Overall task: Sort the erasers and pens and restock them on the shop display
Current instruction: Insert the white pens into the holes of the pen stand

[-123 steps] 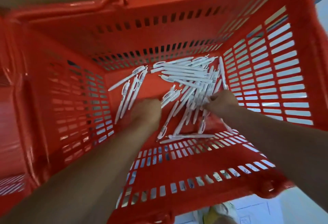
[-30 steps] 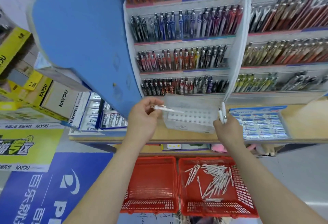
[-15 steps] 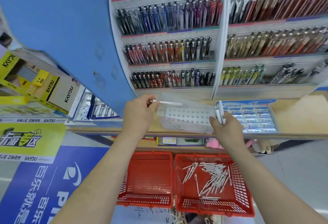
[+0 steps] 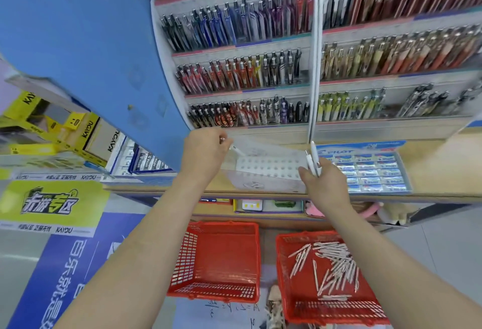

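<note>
- Yellow KAYOU boxes (image 4: pixel 52 125) far left, blue panel (image 4: pixel 86 49) next to them.
- Left red basket (image 4: pixel 187 255) on the floor below the counter (image 4: pixel 430 167).
- Left hand (image 4: pixel 206 151) pinches one white pen (image 4: pixel 235 149): thin, plain white, tip pointing right over the left end of the pen holder (image 4: pixel 268 168).
- Pen holder is clear plastic with a white perforated plate; sits on the counter, under racks of coloured pens (image 4: pixel 247 75).
- Right hand (image 4: pixel 326 185) grips a small pen bunch (image 4: pixel 313 156), white, upright, at the holder's right end.
- Right red basket (image 4: pixel 283 271) on the floor holds scattered loose pens (image 4: pixel 336 263), all white.
- Erasers (image 4: pixel 370 172), blue-and-white wrappers, in rows in a PILOT tray (image 4: pixel 360 146), just right of the right hand.
</note>
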Demonstrator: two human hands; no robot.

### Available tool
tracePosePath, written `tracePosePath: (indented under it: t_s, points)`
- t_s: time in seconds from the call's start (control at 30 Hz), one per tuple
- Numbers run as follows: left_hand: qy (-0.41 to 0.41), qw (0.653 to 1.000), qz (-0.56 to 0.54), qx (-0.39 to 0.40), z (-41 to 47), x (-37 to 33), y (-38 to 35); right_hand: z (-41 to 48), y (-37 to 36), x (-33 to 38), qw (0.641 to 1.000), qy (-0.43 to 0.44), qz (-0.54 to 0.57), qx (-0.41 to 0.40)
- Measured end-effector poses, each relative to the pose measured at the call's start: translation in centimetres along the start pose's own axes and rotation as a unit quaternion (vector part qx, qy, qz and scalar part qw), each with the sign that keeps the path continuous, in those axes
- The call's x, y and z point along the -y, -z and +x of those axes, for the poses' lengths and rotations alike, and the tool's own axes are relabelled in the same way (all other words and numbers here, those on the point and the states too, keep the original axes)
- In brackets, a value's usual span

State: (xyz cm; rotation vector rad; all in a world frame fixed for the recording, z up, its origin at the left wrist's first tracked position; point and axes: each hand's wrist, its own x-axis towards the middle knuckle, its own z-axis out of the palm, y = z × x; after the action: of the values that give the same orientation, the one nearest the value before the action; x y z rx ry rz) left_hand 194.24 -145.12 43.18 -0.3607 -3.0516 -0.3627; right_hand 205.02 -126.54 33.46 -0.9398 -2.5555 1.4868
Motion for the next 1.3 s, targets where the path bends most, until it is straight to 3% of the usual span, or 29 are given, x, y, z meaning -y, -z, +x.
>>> tracePosePath:
  t_s: [0.7, 1.03, 1.2, 1.23, 1.3]
  points:
    - [-0.109, 0.991, 0.015, 0.071, 3.1, 3.3, -1.0, 0.0, -1.9, 1.9, 0.992, -0.046, -0.052, -0.101]
    - [-0.092, 0.989, 0.066, 0.093, 3.9, 3.0, -2.0, -0.2, -2.8, 2.3, 0.991, -0.068, -0.029, -0.115]
    - [-0.094, 0.989, 0.054, 0.099, 3.5, 2.7, -0.6, -0.9, -0.7, 3.7, 0.990, -0.090, 0.059, -0.085]
    - [-0.096, 0.991, 0.027, 0.086, 3.1, 2.6, -0.1, -1.2, 0.2, 4.4, 0.983, -0.103, 0.138, -0.064]
    - [-0.100, 0.989, -0.086, 0.065, 2.0, 1.9, 1.1, -2.2, 2.1, 6.2, 0.933, -0.130, 0.334, 0.035]
